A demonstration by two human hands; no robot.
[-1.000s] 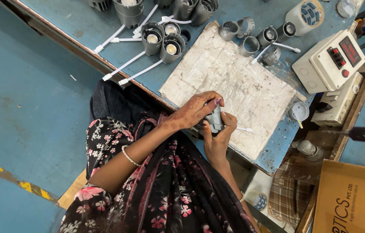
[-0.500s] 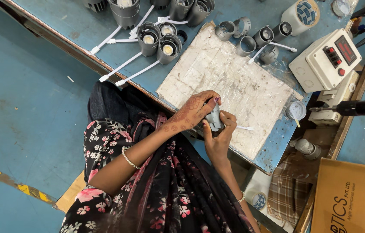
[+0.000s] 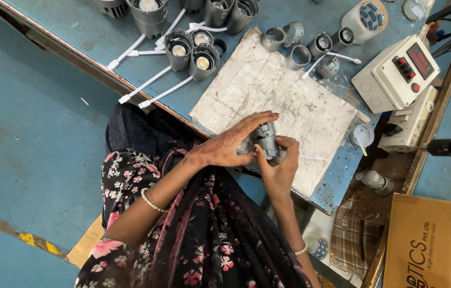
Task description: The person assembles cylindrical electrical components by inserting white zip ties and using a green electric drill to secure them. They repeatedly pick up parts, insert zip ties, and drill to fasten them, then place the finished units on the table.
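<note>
Two hands [image 3: 230,146] [image 3: 278,170]; one grey housing [image 3: 266,140]; one control box [image 3: 396,73].

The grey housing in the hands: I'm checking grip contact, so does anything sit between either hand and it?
Nothing visible does. The left hand and right hand both touch the grey housing directly, holding it just above the white mat.

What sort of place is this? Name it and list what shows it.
Probably a small assembly workshop for light fittings. Rows of grey lamp housings with white leads lie on the blue workbench, a boxy control unit sits nearby, and both hands hold one grey housing.
</note>
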